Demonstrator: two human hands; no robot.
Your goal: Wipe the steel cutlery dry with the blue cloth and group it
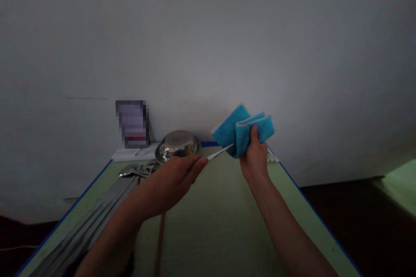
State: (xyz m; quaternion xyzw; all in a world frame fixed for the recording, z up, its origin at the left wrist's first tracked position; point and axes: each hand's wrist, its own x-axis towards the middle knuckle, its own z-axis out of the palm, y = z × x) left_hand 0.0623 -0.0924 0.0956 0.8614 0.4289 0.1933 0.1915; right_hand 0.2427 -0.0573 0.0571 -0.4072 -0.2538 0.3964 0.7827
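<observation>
My left hand [177, 177] is closed around a thin, pale, tapered utensil [220, 152], its tip pointing right. The rest is hidden in the fist, so I cannot tell its exact kind. My right hand [257, 160] grips a folded blue cloth [255, 134] with pale edging, thumb pressed on the front. The utensil's tip meets the cloth's lower left part in view; whether they touch is unclear. Both hands are raised over the green table [208, 233]. Behind my left wrist lie shiny metal utensils [130, 171], one with a spoon-like head, partly covered by the arm.
An upturned steel bowl [178, 143] sits at the back near the wall [208, 52]. Left of it a dark-framed, pixelated panel [134, 123] leans upright. Long grey strips [87, 220] run along the table's left side, and a thin brown stick [160, 242] lies near the middle.
</observation>
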